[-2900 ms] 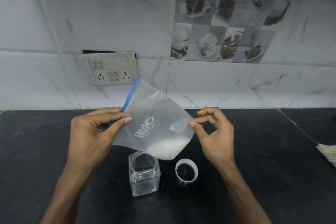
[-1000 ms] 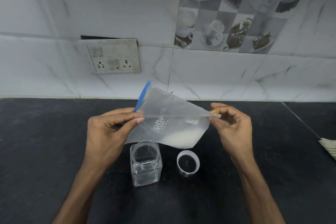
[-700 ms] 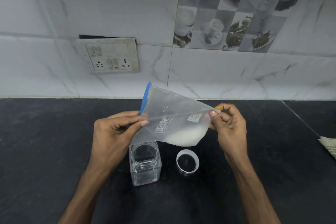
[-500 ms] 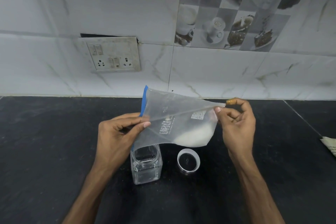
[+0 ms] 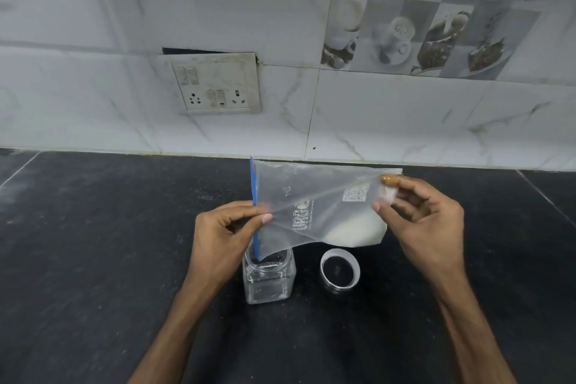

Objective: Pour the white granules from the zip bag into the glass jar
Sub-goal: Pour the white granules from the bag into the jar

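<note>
Pinching the zip bag near its blue zipper edge, the left hand holds that end low, so the bag's lower corner dips into the open mouth of the glass jar. The right hand pinches the opposite end between thumb and fingers, higher up. White granules lie heaped in the bag's lower right corner, beside the right hand. The jar stands upright on the black countertop, its round lid just beside it to the right.
</note>
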Motion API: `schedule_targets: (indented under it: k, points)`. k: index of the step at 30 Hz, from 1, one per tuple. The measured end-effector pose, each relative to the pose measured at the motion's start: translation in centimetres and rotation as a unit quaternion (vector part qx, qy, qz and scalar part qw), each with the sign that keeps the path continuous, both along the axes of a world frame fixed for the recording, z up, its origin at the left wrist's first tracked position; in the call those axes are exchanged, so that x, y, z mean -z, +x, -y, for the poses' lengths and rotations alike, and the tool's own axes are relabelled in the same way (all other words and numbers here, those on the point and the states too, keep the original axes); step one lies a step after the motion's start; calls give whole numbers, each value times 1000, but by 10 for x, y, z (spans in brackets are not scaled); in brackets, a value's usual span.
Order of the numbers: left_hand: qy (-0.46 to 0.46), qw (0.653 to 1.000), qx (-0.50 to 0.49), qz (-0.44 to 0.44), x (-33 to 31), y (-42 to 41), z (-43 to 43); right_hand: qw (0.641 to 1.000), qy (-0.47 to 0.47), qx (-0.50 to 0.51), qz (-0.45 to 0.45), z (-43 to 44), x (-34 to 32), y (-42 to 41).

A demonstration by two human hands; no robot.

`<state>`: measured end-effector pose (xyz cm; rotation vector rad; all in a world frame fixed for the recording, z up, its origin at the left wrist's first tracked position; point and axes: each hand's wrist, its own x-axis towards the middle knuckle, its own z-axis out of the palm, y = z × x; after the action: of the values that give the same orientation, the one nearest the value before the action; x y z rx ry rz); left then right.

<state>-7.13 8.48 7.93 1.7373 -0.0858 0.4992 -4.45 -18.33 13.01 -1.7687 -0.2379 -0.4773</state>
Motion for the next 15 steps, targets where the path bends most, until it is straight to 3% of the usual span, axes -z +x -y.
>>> schedule_targets:
  k: [10,15]
  points:
    - [22,993,34,-112,16,-9,-3,1000,-16,14,9,-1,-13,-3]
    - [57,992,16,-107,15,-9,-4,1000,-12,20,19,-3,-14,-2]
